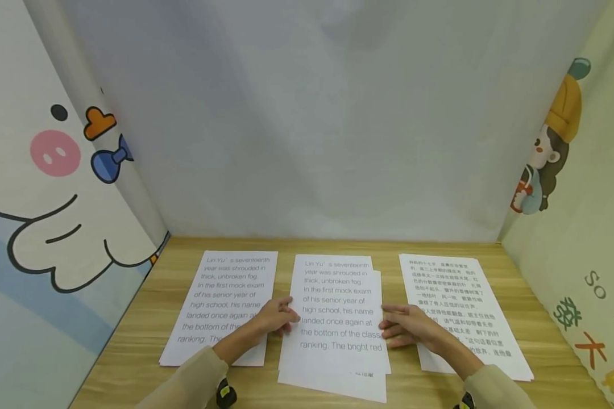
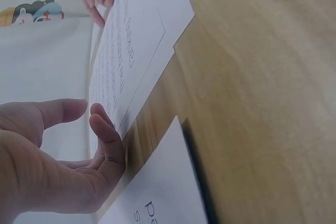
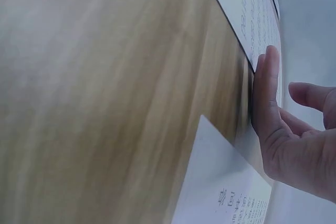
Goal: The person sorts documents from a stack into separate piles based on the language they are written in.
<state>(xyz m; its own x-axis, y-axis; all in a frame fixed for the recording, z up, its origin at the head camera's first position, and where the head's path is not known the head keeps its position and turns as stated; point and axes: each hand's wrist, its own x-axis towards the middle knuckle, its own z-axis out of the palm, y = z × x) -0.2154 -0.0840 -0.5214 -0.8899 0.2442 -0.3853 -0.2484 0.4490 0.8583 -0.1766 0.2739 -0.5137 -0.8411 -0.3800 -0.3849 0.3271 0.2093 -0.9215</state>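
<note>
Sheets of printed English text [image 1: 332, 301] lie in the middle of the table, loosely layered. Below their front edge a lower sheet [image 1: 327, 386] sticks out at a slant, and another edge shows on the right. At the left edge of these sheets is my left hand [image 1: 272, 319], fingers loosely bent, thumb apart from them in the left wrist view. Along the right edge, my right hand [image 1: 408, 326] has its fingertips against the paper, fingers mostly straight and thumb raised in the right wrist view. Neither hand pinches a sheet.
To the left lies a stack of English-text sheets [image 1: 220, 295], partly under my left forearm. A stack with Chinese text [image 1: 440, 284] is on the right, beneath my right forearm. The wooden table [image 1: 128, 352] is walled by a pale back panel [image 1: 307, 142] and cartoon side panels.
</note>
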